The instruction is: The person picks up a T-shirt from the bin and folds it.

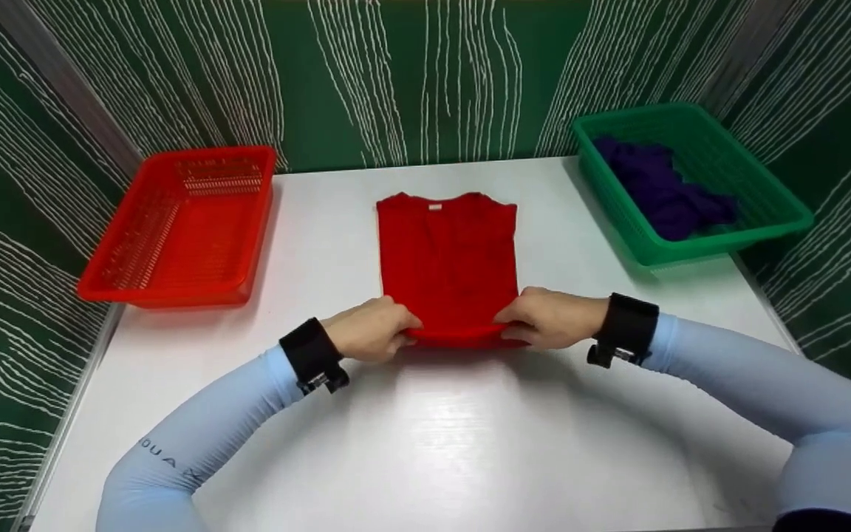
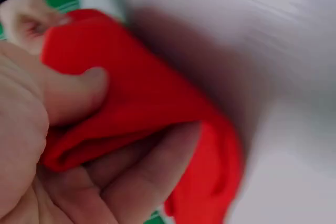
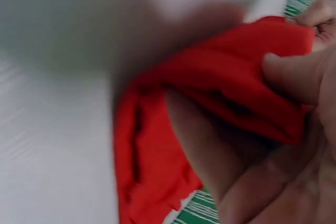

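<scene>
A red shirt (image 1: 448,258), its sides tucked in to a narrow rectangle, lies on the white table with its neckline and small pale label at the far end. My left hand (image 1: 374,329) pinches the near left corner, thumb on top and fingers under the cloth. At the near right corner my right hand (image 1: 547,318) pinches the fabric the same way. Between the two hands the near edge is lifted a little off the table. Both wrist views show the red cloth (image 2: 126,87) bending over the fingers, with layers visible at its side.
A red plastic basket (image 1: 252,222) stands at the back left of the white table (image 1: 433,443). At the back right a green basket (image 1: 691,118) holds crumpled purple cloth (image 1: 662,188). Green panels with white streaks (image 1: 455,81) enclose the back and sides.
</scene>
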`<state>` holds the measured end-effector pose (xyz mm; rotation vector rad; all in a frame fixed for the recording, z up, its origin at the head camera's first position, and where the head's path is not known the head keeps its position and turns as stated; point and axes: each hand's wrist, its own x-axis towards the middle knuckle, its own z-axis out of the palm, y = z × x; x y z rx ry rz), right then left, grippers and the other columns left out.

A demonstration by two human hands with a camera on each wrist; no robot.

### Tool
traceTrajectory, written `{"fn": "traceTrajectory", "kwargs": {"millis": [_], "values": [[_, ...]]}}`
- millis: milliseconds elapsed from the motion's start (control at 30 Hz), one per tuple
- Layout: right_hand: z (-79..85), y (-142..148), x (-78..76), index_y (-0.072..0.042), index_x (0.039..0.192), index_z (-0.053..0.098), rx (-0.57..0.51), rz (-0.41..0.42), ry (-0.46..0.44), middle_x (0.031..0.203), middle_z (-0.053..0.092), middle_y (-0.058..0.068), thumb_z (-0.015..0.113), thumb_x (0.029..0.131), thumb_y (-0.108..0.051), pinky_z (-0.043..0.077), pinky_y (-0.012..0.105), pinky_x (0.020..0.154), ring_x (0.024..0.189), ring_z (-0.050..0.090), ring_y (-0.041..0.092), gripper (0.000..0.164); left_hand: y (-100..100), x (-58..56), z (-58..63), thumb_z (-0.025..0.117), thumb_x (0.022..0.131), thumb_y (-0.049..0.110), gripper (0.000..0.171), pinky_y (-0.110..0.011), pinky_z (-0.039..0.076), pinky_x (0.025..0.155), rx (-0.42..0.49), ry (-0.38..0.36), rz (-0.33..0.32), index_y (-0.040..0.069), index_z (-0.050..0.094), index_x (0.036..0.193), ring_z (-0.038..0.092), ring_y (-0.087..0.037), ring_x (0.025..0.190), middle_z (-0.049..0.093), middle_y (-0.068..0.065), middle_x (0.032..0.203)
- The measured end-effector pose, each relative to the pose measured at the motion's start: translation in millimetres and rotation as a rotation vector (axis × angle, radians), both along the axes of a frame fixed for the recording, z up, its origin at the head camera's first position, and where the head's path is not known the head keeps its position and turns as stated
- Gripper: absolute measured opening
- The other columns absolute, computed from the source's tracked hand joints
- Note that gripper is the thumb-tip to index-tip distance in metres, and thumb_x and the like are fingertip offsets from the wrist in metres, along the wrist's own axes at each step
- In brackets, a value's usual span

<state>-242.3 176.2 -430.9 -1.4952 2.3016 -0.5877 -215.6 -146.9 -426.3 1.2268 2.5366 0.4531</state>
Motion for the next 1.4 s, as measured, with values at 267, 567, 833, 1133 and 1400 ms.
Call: {"fn": "traceTrajectory", "kwargs": {"millis": [267, 567, 833, 1133, 1400], "values": [[58.7, 2, -15.2, -0.012, 0.089, 0.069, -0.054, 0.017, 0.028, 0.068, 0.054, -0.008, 0.068, 0.099, -0.011, 0.045, 0.025, 0.057, 0.058, 0.046, 0.006, 0.010, -7, -15.8, 48.2, 0.068, 0.097, 0.012, 0.031, -0.025, 0.034, 0.055, 0.115, -0.171, -0.044, 0.013, 0.054, 0.069, 0.036, -0.008, 0.052, 0.038, 0.007, 0.057], [67.2, -6, -85.1, -0.009, 0.101, 0.077, -0.194, -0.352, 0.226, 0.083, 0.071, 0.000, 0.073, 0.096, -0.015, 0.050, 0.033, 0.066, 0.070, 0.060, 0.015, 0.009, -17, -87.0, 60.0, 0.071, 0.097, 0.021, 0.013, -0.032, 0.048, 0.067, 0.315, -0.057, 0.394, 0.009, 0.076, 0.096, 0.057, -0.016, 0.070, 0.066, -0.001, 0.077], [35.3, -29, -143.0, -0.007, 0.113, 0.074, -0.191, -0.673, 0.195, 0.102, 0.074, 0.011, 0.068, 0.098, -0.014, 0.056, 0.040, 0.076, 0.088, 0.066, 0.025, 0.017, -8, -137.5, 30.6, 0.062, 0.100, 0.018, 0.025, -0.037, 0.052, 0.087, 0.360, 0.030, 0.683, 0.007, 0.072, 0.121, 0.063, -0.025, 0.101, 0.071, -0.011, 0.114], [-2.7, -53, -175.6, -0.003, 0.126, 0.067, -0.029, -0.813, 0.123, 0.115, 0.071, 0.019, 0.061, 0.097, -0.006, 0.053, 0.049, 0.094, 0.108, 0.065, 0.034, 0.030, -1, -159.9, -6.1, 0.055, 0.098, 0.010, 0.034, -0.040, 0.052, 0.097, 0.135, 0.055, 0.821, 0.002, 0.064, 0.129, 0.063, -0.031, 0.114, 0.068, -0.016, 0.122], [-33.0, -58, -170.5, -0.001, 0.144, 0.051, 0.053, -0.663, 0.250, 0.149, 0.046, 0.025, 0.064, 0.099, -0.033, 0.041, 0.054, 0.111, 0.134, 0.050, 0.043, 0.056, 18, -153.8, -43.1, 0.062, 0.087, 0.074, 0.107, -0.051, 0.048, 0.105, -0.092, 0.192, 0.742, 0.000, 0.030, 0.157, 0.043, -0.040, 0.140, 0.043, -0.023, 0.153]]}}
